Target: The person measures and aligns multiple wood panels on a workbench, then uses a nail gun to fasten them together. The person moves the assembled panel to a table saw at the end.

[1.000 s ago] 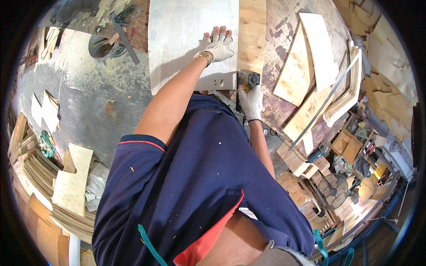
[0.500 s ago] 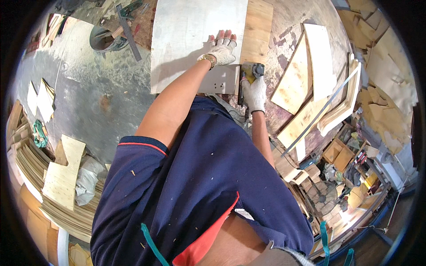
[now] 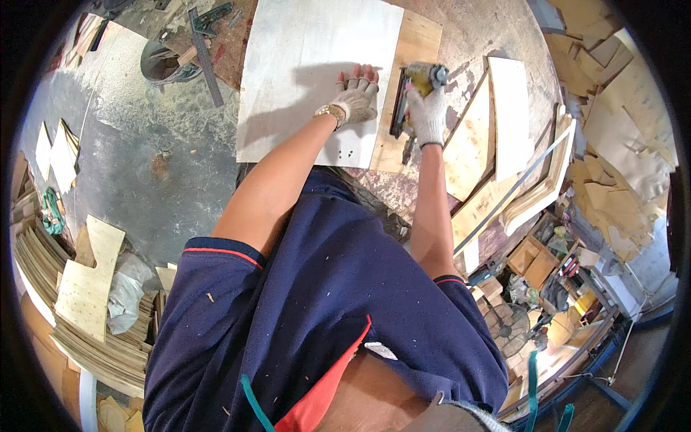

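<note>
As left grip (image 3: pixel 355 99) spreads over board (image 3: pixel 320 36), right grip (image 3: pixel 429 117) clasps nailer (image 3: pixel 419 76) beyond board's edge.

A stained worktop (image 3: pixel 482 32) bears a white panel (image 3: pixel 309 50) and plywood pieces (image 3: pixel 469 147).

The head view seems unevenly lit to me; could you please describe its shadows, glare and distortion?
In the head view, the left hand casts a shadow to its left on the white board; in the same view, glare washes out a patch near the fan at lower right; the head view's fisheye distortion curves the scene toward a black border.
</note>
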